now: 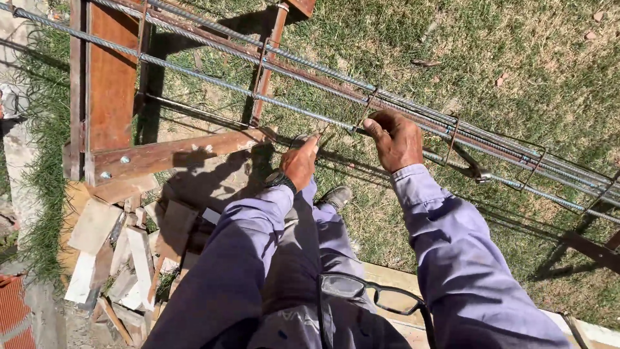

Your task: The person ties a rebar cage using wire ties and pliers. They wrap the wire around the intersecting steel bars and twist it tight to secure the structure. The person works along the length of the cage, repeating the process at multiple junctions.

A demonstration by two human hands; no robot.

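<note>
a wooden trestle point(161, 155) carries the long rebar cage point(310, 81) above grass point(516, 64); wood offcuts point(123, 252) lie below.

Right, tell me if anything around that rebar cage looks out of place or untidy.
A pair of glasses hangs loose at the person's chest, not worn. Broken wood scraps lie heaped under the wooden stand. The left hand and right hand sit on the rebar cage, whose bars look straight.

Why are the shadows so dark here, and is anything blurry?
Head view: hard sunlight throws crisp shadows of the rebar cage and wooden trestle onto the grass; the left hand and right hand look sharp; the near eyeglasses stay fairly clear.
</note>
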